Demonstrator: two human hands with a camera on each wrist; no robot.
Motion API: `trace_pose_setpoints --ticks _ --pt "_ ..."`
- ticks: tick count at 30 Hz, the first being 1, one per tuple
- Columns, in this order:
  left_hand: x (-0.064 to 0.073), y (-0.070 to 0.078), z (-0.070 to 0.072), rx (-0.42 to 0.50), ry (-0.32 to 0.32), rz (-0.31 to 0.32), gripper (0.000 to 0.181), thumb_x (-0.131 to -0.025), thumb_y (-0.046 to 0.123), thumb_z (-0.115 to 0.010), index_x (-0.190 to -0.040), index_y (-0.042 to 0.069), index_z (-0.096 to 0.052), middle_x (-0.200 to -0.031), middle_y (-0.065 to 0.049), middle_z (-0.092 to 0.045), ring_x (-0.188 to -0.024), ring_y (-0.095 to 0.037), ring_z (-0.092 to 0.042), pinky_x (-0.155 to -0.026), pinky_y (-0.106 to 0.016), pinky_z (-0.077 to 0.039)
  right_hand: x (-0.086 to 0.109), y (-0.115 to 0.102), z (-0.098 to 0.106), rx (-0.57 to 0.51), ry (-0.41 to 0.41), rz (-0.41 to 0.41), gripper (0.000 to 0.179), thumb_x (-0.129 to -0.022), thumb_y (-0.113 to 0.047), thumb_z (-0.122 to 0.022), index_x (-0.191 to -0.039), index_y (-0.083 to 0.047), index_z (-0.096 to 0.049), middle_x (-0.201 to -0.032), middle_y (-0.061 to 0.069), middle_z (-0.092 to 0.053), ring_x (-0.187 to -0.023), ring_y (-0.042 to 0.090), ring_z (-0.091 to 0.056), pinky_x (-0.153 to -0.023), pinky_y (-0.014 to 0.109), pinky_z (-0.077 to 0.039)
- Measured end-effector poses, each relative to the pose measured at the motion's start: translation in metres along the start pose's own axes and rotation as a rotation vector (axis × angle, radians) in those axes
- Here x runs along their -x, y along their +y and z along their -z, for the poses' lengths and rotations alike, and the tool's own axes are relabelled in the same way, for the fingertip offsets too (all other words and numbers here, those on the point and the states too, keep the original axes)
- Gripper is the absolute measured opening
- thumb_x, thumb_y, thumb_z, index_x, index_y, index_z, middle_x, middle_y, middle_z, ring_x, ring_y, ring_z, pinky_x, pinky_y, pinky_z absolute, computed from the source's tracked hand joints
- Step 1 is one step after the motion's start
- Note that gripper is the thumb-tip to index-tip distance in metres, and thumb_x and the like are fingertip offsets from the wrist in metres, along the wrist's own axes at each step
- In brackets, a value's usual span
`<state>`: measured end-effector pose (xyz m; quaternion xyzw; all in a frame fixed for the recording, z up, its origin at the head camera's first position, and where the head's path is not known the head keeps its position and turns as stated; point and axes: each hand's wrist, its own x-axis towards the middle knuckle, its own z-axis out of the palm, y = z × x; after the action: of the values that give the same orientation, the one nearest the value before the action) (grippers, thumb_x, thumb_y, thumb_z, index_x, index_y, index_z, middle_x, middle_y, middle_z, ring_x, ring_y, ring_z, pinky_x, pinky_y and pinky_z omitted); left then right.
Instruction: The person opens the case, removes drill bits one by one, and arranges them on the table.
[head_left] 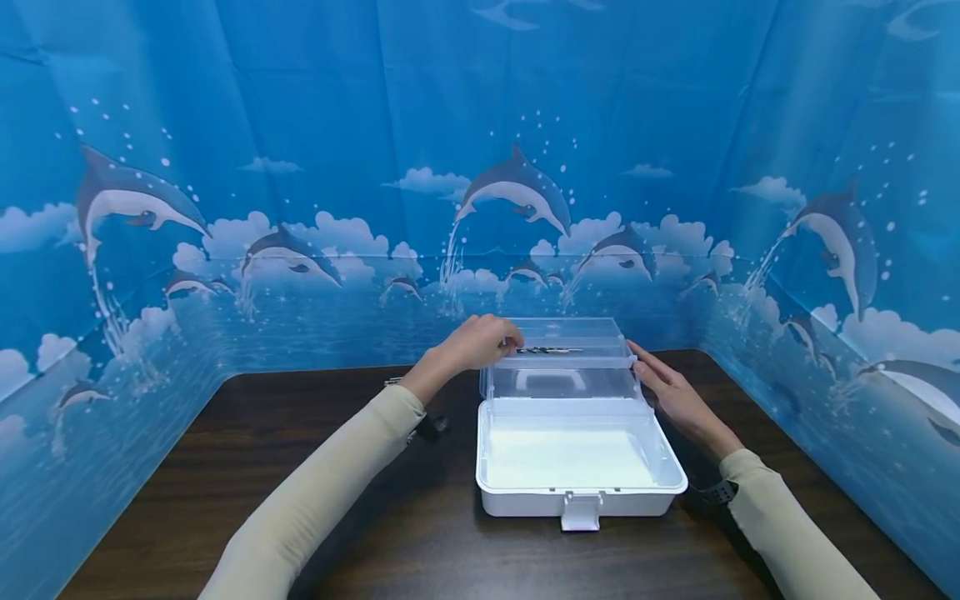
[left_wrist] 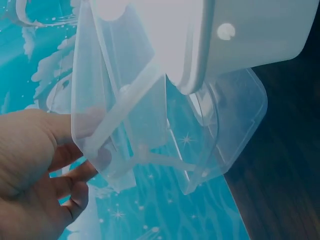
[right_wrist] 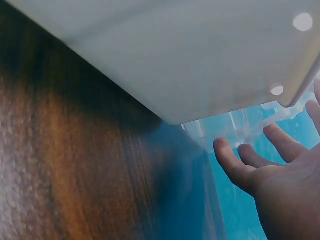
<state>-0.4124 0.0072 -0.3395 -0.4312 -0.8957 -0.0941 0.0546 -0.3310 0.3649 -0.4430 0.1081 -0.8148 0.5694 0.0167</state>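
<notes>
A white storage box (head_left: 581, 505) stands open on the table, with clear fold-out trays (head_left: 558, 328) raised behind it. In the upper tray lie metal drill bits (head_left: 550, 350). My left hand (head_left: 480, 340) reaches over that tray's left end, its fingertips right at the end of the drill bits. Through the translucent tray wall (left_wrist: 117, 115) in the left wrist view, the tips of thumb and forefinger show faintly; I cannot tell whether they pinch anything. At the tray's right end, my right hand (head_left: 675, 400) rests its extended fingers (right_wrist: 287, 142) against the side.
A white latch (head_left: 581, 512) hangs down at the box's front. Slim metal pieces (head_left: 392, 381) lie on the dark table (head_left: 225, 467) behind the left forearm. A blue dolphin-print curtain (head_left: 337, 167) encloses the back and both sides.
</notes>
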Motion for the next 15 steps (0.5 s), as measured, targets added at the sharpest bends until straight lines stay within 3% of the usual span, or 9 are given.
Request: trace_pose_setpoints --ticks 6,9,15 --pt "-0.0019 0.0043 -0.0044 -0.084 0.031 0.042 0.017 -0.103 0.019 -0.065 -0.113 0.021 -0.079 -0.108 0.006 -0.074 -0.091 -0.010 -0.066 -0.060 -0.027 -0.039 0.0001 0.0024 -0.0010 0.007 0.003 0.001 0.064 -0.108 -0.052 -0.041 -0.165 -0.032 -0.019 -0.169 0.012 -0.011 -0.149 0.049 -0.014 -0.104 0.072 -0.025" --pt "-0.0036 0.0051 -0.0051 -0.114 0.046 0.061 0.016 -0.102 0.022 -0.067 -0.111 0.023 -0.080 -0.106 0.008 -0.074 -0.091 -0.009 -0.066 -0.066 -0.028 -0.043 0.0003 0.0005 -0.0011 0.001 0.005 0.011 0.064 -0.108 -0.051 -0.041 -0.165 -0.030 -0.018 -0.169 0.012 -0.011 -0.149 0.049 -0.014 -0.104 0.072 -0.025" --pt "-0.0049 0.0000 -0.0051 -0.043 0.044 0.041 0.013 -0.101 0.023 -0.069 -0.106 0.021 -0.080 -0.100 0.007 -0.073 -0.086 -0.008 -0.065 -0.071 -0.029 -0.049 0.0014 -0.0026 -0.0011 -0.014 -0.003 0.017 0.064 -0.109 -0.049 -0.042 -0.165 -0.028 -0.017 -0.169 0.012 -0.010 -0.149 0.048 -0.012 -0.105 0.072 -0.023"
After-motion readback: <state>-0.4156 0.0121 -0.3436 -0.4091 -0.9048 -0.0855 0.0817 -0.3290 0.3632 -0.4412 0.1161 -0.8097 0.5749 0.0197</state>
